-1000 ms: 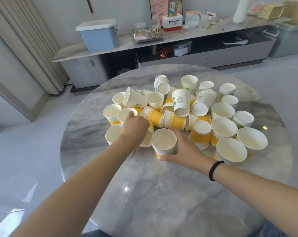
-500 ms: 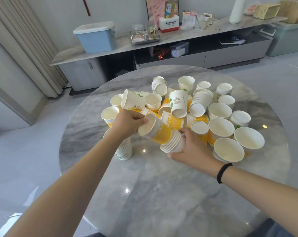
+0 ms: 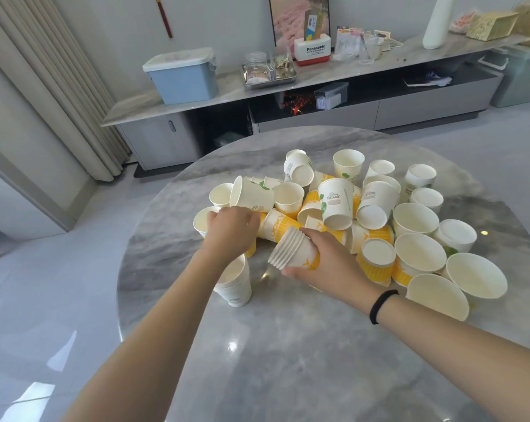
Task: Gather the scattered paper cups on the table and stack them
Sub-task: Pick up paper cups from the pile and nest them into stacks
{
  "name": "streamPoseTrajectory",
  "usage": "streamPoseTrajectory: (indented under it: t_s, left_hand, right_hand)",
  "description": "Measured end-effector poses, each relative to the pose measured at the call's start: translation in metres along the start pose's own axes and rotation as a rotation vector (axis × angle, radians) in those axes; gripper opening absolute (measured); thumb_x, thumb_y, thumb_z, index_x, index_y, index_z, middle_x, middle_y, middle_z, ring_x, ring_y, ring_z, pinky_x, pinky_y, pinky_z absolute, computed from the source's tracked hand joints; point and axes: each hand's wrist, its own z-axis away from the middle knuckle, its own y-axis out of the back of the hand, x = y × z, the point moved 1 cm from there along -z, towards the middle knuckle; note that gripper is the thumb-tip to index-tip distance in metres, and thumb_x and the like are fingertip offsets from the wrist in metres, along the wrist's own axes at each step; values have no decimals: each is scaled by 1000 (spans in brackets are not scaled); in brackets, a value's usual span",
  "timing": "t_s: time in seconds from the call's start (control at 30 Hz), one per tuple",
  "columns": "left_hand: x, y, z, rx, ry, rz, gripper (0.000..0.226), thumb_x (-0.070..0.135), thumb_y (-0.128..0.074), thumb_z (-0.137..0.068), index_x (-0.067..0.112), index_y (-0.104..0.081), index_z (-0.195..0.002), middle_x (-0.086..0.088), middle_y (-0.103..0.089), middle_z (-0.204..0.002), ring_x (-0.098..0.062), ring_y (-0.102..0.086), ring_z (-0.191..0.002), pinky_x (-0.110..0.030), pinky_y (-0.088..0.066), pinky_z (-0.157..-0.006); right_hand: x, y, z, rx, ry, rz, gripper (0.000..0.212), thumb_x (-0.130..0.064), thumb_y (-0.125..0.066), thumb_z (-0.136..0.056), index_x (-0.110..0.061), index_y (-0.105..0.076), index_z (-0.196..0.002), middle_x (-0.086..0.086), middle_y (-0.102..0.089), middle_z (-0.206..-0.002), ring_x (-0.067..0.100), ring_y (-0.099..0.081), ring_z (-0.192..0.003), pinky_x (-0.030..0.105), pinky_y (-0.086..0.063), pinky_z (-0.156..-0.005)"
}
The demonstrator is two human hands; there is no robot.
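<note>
Gripping a nested stack of cups [image 3: 294, 251], my right grip [image 3: 324, 257] holds it tilted, rims toward the left, just above the table [image 3: 288, 360]. Beside it, my left grip [image 3: 231, 229] reaches palm-down into the pile of loose cups [image 3: 376, 205]; its fingers are hidden, so I cannot tell whether it holds one. Under that wrist stands another upright stack [image 3: 235, 284].

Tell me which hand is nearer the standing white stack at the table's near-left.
Left. The left hand reaches into the pile just above the white stack, its wrist over it; the right hand grips a tilted stack to its right.
</note>
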Motion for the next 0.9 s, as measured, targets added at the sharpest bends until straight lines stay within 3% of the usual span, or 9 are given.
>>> streamPoseTrajectory:
  t_s: [0.1, 0.17, 0.27, 0.43, 0.57, 0.7, 0.8, 0.87, 0.9]
  left_hand:
    - [-17, -12, -21, -88, 81, -236, 24, 32, -44, -90, 15, -57, -79, -2, -56, -81, -24, -48, -78, -30, -24, -67]
    - [-17, -21, -27, -181, 86, -319, 24, 37, -51, -86, 14, -51, -80, 0, -52, -79, -23, -46, -76, -33, -24, -73]
    - [-16, -20, -34, -150, 32, -325, 15, 28, -53, -85, 14, -52, -78, 0, -52, -77, -23, -48, -75, -33, -24, -77]
    - [-22, 3, -35, -235, 102, 134, 8, 29, -65, -82, 24, -71, -84, 3, -59, -67, -19, -56, -68, -30, -45, -77]
    - [-27, 9, -35, -377, 183, 580, 15, 22, -70, -83, 11, -73, -93, 5, -60, -68, -6, -53, -61, -13, -43, -52]
    - [-27, -1, -38, -517, 171, 680, 13, 25, -72, -82, 18, -71, -71, 5, -65, -61, -10, -57, -58, -17, -45, -57]
    - [-29, -3, -44, -246, 191, 661, 31, 40, -64, -85, 15, -65, -67, 5, -63, -62, -17, -58, -63, -25, -45, -63]
    - [-32, -3, -50, 49, 227, 504, 35, 48, -65, -80, 15, -56, -78, 5, -57, -74, -18, -55, -72, -29, -43, -64]
    - [-32, -3, -52, 91, 245, 427, 40, 51, -68, -76, 16, -55, -90, 4, -55, -86, -18, -55, -80, -31, -45, -69]
  right_hand:
    - [-3, -14, -9, -42, -65, 125, 86, -57, -70, -71, -23, -33, -142, 0, -45, -136, 18, -48, -124, 33, -43, -95]
    - [-5, -22, -15, -72, -95, 179, 85, -60, -67, -72, -22, -33, -141, 1, -45, -135, 20, -49, -124, 34, -45, -94]
    - [-5, -28, -23, -92, -119, 221, 83, -61, -65, -74, -22, -33, -140, 1, -47, -133, 21, -50, -122, 34, -44, -91]
    - [-7, -31, -31, -92, -115, 199, 80, -59, -67, -73, -22, -36, -138, 3, -48, -129, 22, -51, -119, 34, -45, -93]
    - [-9, -34, -34, -58, -104, 129, 82, -54, -70, -72, -22, -35, -139, 3, -48, -130, 21, -50, -120, 34, -45, -95]
    - [-11, -36, -44, -18, -77, 39, 87, -52, -73, -70, -22, -34, -141, 3, -46, -135, 21, -48, -124, 35, -43, -100]
    - [-6, -38, -47, 24, -90, -11, 87, -55, -74, -68, -23, -36, -140, 0, -48, -132, 19, -50, -121, 34, -44, -98]
    - [-2, -39, -46, 40, -114, -41, 86, -56, -74, -67, -23, -38, -137, -1, -50, -128, 18, -52, -117, 35, -46, -96]
    - [0, -39, -46, 45, -122, -51, 85, -57, -74, -66, -23, -40, -136, -1, -52, -126, 17, -53, -115, 36, -47, -95]
